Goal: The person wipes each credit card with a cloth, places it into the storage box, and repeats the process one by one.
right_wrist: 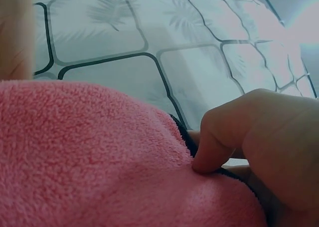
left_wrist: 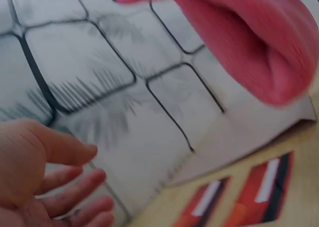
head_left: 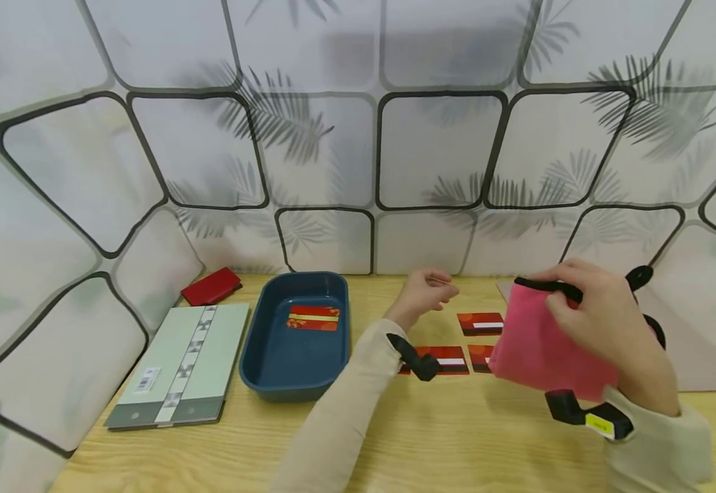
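Observation:
My right hand (head_left: 604, 322) pinches a pink fleecy cloth (head_left: 549, 349) by its black edging, holding it up above the table. Thumb and fingers close on that edge in the right wrist view, where the cloth (right_wrist: 89, 152) fills the lower left. My left hand (head_left: 422, 298) hovers over the table to the left of the cloth. Its fingers are relaxed and apart, with nothing between them in the left wrist view. Below and between the hands lie several red cards (head_left: 480, 323) with white strips and dark bands. The cloth and left wrist partly hide some of them.
A blue tray (head_left: 272, 373) holds one red card (head_left: 313, 318) with a yellow band. To its left lie a pale green folder (head_left: 167, 342) and a red wallet (head_left: 211, 286). A greyish sheet (head_left: 697, 349) lies at the right, and a patterned curtain (head_left: 438, 157) stands behind.

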Action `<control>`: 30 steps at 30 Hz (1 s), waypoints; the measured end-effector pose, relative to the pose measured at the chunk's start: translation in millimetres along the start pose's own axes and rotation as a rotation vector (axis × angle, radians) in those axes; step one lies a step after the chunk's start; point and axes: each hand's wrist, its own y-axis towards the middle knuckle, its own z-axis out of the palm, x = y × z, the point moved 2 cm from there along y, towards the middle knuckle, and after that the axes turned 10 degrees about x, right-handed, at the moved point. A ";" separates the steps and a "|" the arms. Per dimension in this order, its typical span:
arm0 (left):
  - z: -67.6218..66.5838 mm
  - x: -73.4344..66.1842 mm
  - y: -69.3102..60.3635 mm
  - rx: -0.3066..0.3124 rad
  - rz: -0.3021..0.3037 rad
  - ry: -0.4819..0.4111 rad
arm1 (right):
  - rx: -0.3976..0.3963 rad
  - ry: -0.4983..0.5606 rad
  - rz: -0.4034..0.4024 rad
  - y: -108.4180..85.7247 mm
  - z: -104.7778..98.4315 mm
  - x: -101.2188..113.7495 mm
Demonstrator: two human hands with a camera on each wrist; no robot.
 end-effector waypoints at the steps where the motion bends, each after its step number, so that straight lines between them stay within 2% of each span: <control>1: 5.1 9.5 5.5 -0.005 0.020 -0.012 | 0.001 -0.003 0.002 0.3 -0.4 -0.4; 3: 13.7 27.3 13.6 -0.021 0.054 -0.015 | 0.005 -0.003 0.007 1.0 -0.7 -0.7; 6: 23.0 49.6 21.7 -0.041 0.079 0.035 | 0.008 -0.003 0.007 2.4 -0.3 -0.4; 11: 32.6 71.3 28.5 -0.012 0.097 0.205 | 0.013 0.004 -0.004 2.8 1.3 0.2; 15: 37.8 72.1 30.3 -0.001 0.100 0.342 | 0.021 0.005 -0.011 3.4 2.6 0.2; 21: 43.1 67.4 27.6 -0.044 0.055 0.515 | 0.045 0.015 0.001 6.9 6.4 2.0; 26: 46.9 67.6 30.1 -0.068 0.061 0.634 | 0.066 0.015 0.014 4.8 7.1 2.2; 30: 50.2 67.4 32.5 -0.051 0.064 0.717 | 0.082 0.017 0.010 4.2 7.6 2.7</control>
